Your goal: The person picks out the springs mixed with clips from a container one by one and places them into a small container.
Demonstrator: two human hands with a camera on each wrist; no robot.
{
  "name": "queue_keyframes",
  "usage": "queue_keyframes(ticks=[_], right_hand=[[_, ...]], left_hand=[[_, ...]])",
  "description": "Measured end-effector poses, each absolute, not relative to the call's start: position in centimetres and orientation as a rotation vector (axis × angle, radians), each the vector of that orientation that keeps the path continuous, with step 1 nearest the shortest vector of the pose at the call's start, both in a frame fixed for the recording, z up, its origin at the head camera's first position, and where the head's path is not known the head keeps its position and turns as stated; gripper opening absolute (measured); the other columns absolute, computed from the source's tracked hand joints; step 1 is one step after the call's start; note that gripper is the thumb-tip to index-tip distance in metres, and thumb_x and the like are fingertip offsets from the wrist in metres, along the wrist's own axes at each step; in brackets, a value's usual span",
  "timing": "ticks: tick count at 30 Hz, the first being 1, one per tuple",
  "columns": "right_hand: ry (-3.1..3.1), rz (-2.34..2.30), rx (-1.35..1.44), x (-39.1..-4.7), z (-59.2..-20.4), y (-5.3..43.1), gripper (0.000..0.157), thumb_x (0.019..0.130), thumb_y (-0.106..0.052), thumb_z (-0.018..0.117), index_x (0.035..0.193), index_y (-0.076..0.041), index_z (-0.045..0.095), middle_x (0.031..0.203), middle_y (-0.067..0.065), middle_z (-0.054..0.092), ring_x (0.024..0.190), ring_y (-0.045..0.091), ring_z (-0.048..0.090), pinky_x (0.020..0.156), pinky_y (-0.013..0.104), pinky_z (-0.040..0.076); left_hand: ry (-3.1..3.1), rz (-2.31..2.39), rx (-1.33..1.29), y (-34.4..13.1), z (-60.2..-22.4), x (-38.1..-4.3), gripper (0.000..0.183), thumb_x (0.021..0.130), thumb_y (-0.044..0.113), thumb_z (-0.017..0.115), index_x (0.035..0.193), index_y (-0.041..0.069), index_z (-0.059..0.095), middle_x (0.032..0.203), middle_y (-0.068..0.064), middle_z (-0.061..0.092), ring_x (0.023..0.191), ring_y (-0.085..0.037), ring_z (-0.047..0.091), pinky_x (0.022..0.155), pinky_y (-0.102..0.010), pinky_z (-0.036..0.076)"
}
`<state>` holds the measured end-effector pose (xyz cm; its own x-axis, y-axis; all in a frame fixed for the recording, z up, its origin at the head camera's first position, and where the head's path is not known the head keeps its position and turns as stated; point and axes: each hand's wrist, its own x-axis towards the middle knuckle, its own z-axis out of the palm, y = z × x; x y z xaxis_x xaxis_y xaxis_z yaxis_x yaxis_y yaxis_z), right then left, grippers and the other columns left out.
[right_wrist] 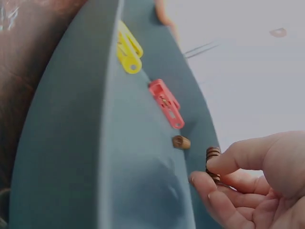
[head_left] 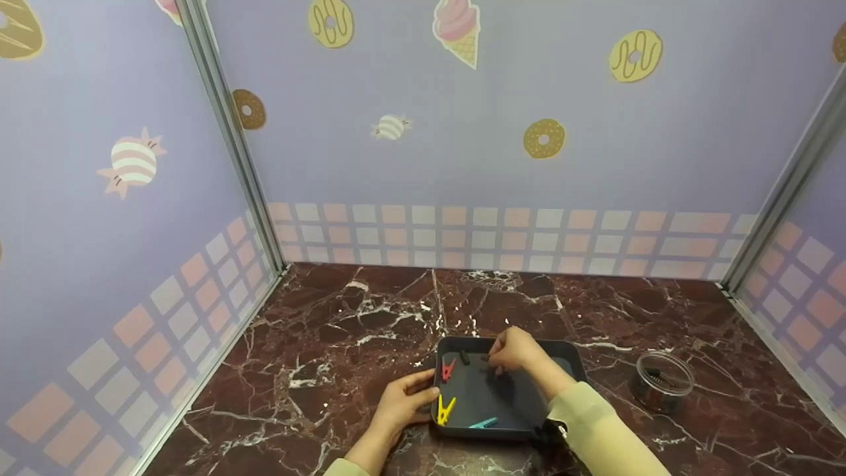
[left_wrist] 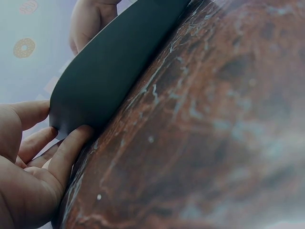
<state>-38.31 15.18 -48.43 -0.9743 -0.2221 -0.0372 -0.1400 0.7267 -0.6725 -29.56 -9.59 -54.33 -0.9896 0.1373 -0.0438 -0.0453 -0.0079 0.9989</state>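
Note:
A dark grey rectangular tray [head_left: 505,433] lies on the table. My left hand [head_left: 402,404] rests against the outside of its left wall, with the fingertips touching it. Over the tray's far part, my right hand [head_left: 519,350] pinches a small brown ridged cylinder [right_wrist: 213,153] between thumb and fingers. Inside the tray are a red clothespin [head_left: 448,370], a yellow clothespin [head_left: 446,411] and a blue clothespin [head_left: 484,423]. A short brown hollow piece [right_wrist: 181,142] sits by the wall near the red clothespin.
Right of the tray stands a clear round tub [head_left: 663,383] with dark small items inside. Dark marbled tabletop [head_left: 317,370] surrounds both. Patterned panels [head_left: 423,165] enclose the back and the sides. A dark object below the tray's right corner is partly hidden by the right sleeve.

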Motion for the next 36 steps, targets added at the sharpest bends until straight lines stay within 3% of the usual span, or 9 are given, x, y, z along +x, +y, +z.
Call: queue_keyframes(ticks=[3, 6, 14, 24, 36], right_hand=[[2.732, -1.193, -0.325, -38.2, -48.3, 16.0, 0.003, 0.079, 0.003, 0.077, 0.078, 0.0, 0.076, 0.068, 0.009, 0.075, 0.059, 0.015, 0.07, 0.056, 0.025, 0.057], [2.661, -1.29, -0.376, -38.0, -48.3, 17.0, 0.008, 0.081, 0.004, 0.076, 0.088, 0.004, 0.077, 0.079, 0.014, 0.077, 0.064, 0.014, 0.071, 0.062, 0.029, 0.062], [2.646, -1.364, -0.498, -37.1, -48.3, 19.7, 0.02, 0.081, 0.0, 0.072, 0.098, 0.007, 0.078, 0.092, 0.019, 0.08, 0.066, 0.003, 0.063, 0.063, 0.02, 0.057], [2.526, -1.545, -0.45, -35.8, -48.2, 22.7, 0.023, 0.093, -0.003, 0.07, 0.109, 0.013, 0.073, 0.102, 0.027, 0.077, 0.084, 0.025, 0.076, 0.079, 0.04, 0.066], [2.432, -1.684, -0.376, -35.1, -48.2, 25.5, 0.031, 0.096, -0.003, 0.068, 0.118, 0.019, 0.067, 0.106, 0.024, 0.076, 0.086, 0.021, 0.076, 0.081, 0.035, 0.065]], left_hand=[[2.106, 2.144, 0.097, -9.6, -54.3, -29.6, 0.052, 0.095, 0.007, 0.069, 0.142, -0.009, 0.055, 0.14, -0.034, 0.059, 0.11, -0.026, 0.071, 0.078, -0.042, 0.066], [2.088, 2.148, 0.085, -9.6, -54.4, -29.6, 0.052, 0.095, 0.007, 0.069, 0.142, -0.009, 0.055, 0.14, -0.033, 0.059, 0.11, -0.026, 0.07, 0.078, -0.042, 0.066], [2.091, 2.14, 0.083, -9.6, -54.4, -29.7, 0.052, 0.095, 0.007, 0.069, 0.142, -0.009, 0.055, 0.14, -0.033, 0.059, 0.11, -0.024, 0.069, 0.079, -0.042, 0.066], [2.226, 2.048, 0.112, -9.8, -54.5, -30.0, 0.052, 0.095, 0.011, 0.072, 0.142, -0.008, 0.056, 0.14, -0.033, 0.059, 0.12, -0.034, 0.066, 0.086, -0.04, 0.064], [2.11, 2.119, 0.094, -9.7, -54.3, -29.7, 0.052, 0.095, 0.008, 0.071, 0.142, -0.008, 0.056, 0.142, -0.033, 0.057, 0.116, -0.027, 0.066, 0.082, -0.043, 0.065]])
